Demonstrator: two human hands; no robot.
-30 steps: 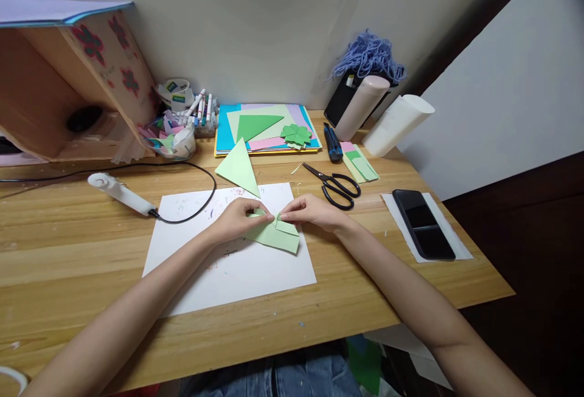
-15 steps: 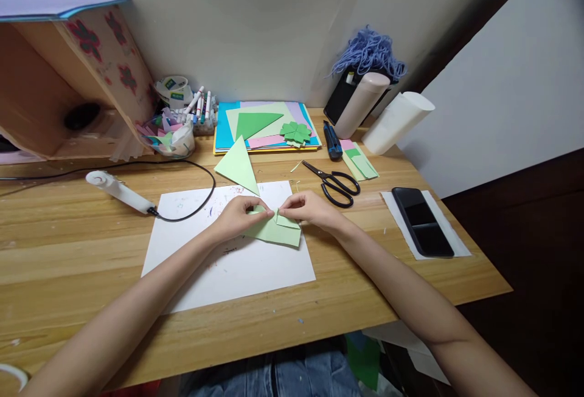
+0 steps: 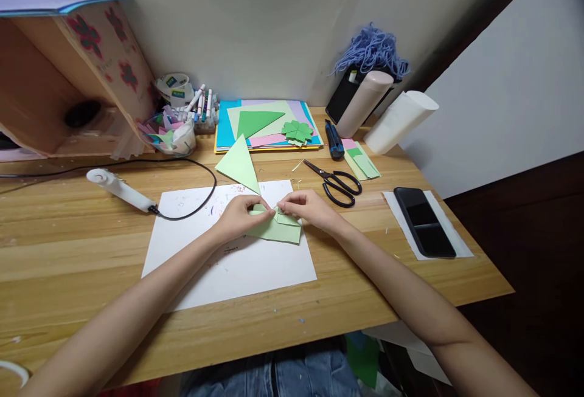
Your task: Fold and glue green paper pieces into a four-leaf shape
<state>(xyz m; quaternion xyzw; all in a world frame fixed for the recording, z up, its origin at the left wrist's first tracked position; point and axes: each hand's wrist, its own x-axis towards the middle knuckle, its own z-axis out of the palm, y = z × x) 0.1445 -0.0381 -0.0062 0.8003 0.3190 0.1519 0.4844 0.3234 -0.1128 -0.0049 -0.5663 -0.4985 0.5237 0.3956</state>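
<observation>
The left hand [image 3: 238, 217] is nearly closed, thumb and index finger pinching the upper edge of the folded light green paper [image 3: 285, 234] near its middle. The right hand [image 3: 311, 210] is drawn into a similar small pinch on a raised fold just beside the left fingertips, the two sets of tips almost meeting; its other fingers curl in. The folded paper lies over the right part of a white sheet [image 3: 241, 275] on the wooden table [image 3: 82, 263], its near edge slanting below the hands. The sheet carries coloured specks and a few dark marks, too small to read. Beyond the hands, a pale green triangle [image 3: 239, 166] points one tip at the sheet's far edge, and behind it a paper stack [image 3: 223, 137] bears a darker green triangle [image 3: 255, 122] and a green clover shape [image 3: 297, 132]. Black-handled scissors [image 3: 340, 187] lie open a little, right of the stack's near side, with a blue and black cutter [image 3: 334, 141] behind them. At the back left, a tape roll [image 3: 174, 88] shows blue and green labels whose lettering cannot be made out. The dark phone [image 3: 424, 222] at the right shows no readable writing.
</observation>
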